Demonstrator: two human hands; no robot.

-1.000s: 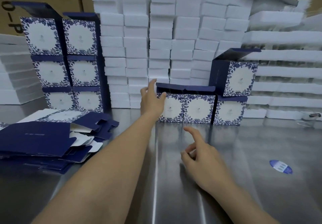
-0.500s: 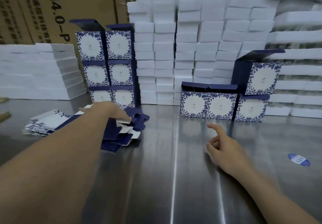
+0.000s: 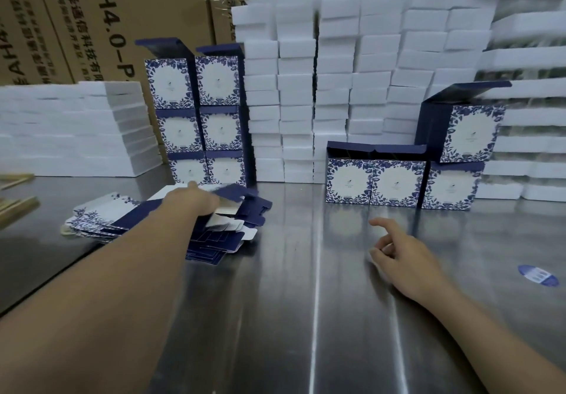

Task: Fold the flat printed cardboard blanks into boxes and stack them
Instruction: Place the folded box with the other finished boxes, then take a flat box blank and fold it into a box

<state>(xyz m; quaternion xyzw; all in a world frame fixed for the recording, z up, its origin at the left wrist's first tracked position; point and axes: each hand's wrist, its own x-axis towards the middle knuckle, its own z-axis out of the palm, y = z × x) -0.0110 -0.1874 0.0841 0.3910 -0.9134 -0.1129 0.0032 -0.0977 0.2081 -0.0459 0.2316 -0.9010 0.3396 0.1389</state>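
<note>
Blanks (image 3: pixel 101 222) (cartons (image 3: pixel 101 19): "AH4.0-P")

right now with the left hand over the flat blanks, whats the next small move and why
Probably pinch the top blank and draw it to the bare steel in front. The left hand rests on the pile of flat blanks; whether it grips is blurred. The right hand hangs loose, holding nothing.

So on the bench (image 3: pixel 306 317): a pile of flat blanks (image 3: pixel 226 225) sits front left with the left hand (image 3: pixel 196 199) on top of it. Right behind that, a stack of folded boxes (image 3: pixel 199 118), two wide and three high. Another group of folded boxes (image 3: pixel 398 182) is off to the right, one perched on the rightmost. Foam blocks (image 3: pixel 337 87) are stacked behind both. The right hand (image 3: pixel 401 255) hovers in front of the right group.
</note>
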